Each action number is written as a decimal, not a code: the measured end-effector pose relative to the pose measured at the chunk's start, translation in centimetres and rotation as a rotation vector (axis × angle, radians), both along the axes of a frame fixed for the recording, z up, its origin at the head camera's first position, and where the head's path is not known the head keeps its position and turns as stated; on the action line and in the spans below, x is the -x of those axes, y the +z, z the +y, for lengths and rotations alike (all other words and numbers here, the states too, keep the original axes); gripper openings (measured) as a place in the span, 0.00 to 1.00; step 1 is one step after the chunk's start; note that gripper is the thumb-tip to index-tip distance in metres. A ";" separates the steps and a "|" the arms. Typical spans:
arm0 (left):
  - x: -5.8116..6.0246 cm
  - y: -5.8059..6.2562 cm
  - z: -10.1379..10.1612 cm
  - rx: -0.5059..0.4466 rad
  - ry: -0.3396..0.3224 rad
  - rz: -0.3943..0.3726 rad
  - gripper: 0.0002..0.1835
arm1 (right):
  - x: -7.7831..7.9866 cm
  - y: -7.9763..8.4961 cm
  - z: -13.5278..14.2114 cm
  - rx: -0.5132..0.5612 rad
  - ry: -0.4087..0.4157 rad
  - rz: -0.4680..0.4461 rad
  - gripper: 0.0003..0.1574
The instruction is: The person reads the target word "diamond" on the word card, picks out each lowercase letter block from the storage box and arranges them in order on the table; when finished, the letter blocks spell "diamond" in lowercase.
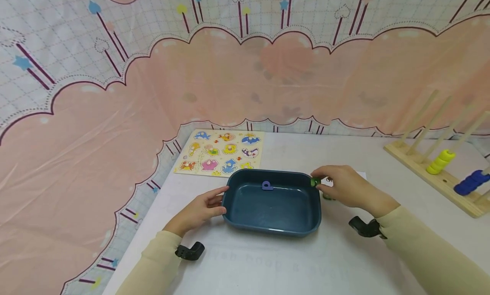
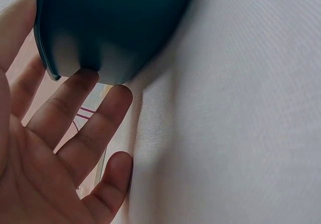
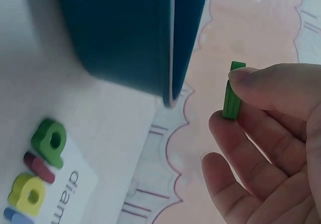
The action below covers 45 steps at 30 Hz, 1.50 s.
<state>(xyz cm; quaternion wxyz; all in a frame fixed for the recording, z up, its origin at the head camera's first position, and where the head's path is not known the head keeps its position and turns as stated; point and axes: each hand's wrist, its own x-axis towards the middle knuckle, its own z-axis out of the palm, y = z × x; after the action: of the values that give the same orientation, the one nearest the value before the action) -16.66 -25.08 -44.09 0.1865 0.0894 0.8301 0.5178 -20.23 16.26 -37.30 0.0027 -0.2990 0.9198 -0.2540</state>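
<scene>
My right hand [image 1: 342, 186] pinches a small green piece [image 3: 232, 96] between thumb and fingers, at the right rim of a dark blue-green plastic basin [image 1: 272, 205]. The piece is seen edge-on, so its outline cannot be told. Inside the basin, near its far wall, lies a purple letter [image 1: 266, 185]. My left hand [image 1: 200, 207] touches the basin's left end with extended fingers; its fingertips [image 2: 120, 96] lie along the outer wall. Beside the basin, in the right wrist view, a printed card [image 3: 75, 184] carries a green letter [image 3: 48, 142], a dark red one, a yellow one and a blue one.
A wooden puzzle board [image 1: 220, 154] with sea-animal pieces lies behind the basin on the white table [image 1: 287, 265]. At the right stands a wooden peg rack [image 1: 405, 152] with yellow beads [image 1: 440, 162] and blue beads [image 1: 471, 182]. A patterned pink curtain [image 1: 229, 82] hangs behind.
</scene>
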 end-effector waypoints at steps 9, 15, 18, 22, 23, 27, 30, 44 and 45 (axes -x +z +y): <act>0.0 0.0 0.0 0.003 0.007 -0.009 0.38 | -0.1 -0.4 2.6 0.008 -0.059 -0.002 0.19; -0.1 0.2 0.2 0.013 0.017 -0.004 0.38 | -0.2 -0.8 4.0 -0.023 -0.097 -0.001 0.19; -0.1 0.2 0.2 0.016 0.030 -0.009 0.38 | -0.3 -1.0 4.8 -0.036 -0.117 0.002 0.20; -0.1 0.1 0.2 0.020 0.043 -0.014 0.38 | -0.3 -1.2 5.6 -0.053 -0.146 -0.027 0.21; -0.1 0.1 0.2 0.020 0.043 -0.013 0.38 | -0.3 -1.2 5.8 -0.055 -0.151 -0.032 0.21; -0.1 0.2 0.2 0.026 0.047 -0.014 0.38 | -0.3 -1.4 6.6 -0.063 -0.159 -0.041 0.21; 0.0 0.2 0.2 0.026 0.047 -0.015 0.38 | -0.3 -1.6 7.1 -0.068 -0.166 -0.045 0.21; 0.0 0.1 0.1 0.025 0.046 -0.017 0.38 | -0.9 -3.1 9.8 -0.095 -0.225 -0.087 0.22; 0.0 0.1 0.1 0.025 0.047 -0.017 0.38 | -0.9 -3.1 10.0 -0.096 -0.228 -0.090 0.22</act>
<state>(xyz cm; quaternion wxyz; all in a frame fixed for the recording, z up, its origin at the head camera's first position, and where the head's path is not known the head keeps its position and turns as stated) -16.71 -24.93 -44.03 0.1826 0.0632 0.8367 0.5125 -19.32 26.25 -40.44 0.0295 -0.1801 0.9580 -0.2213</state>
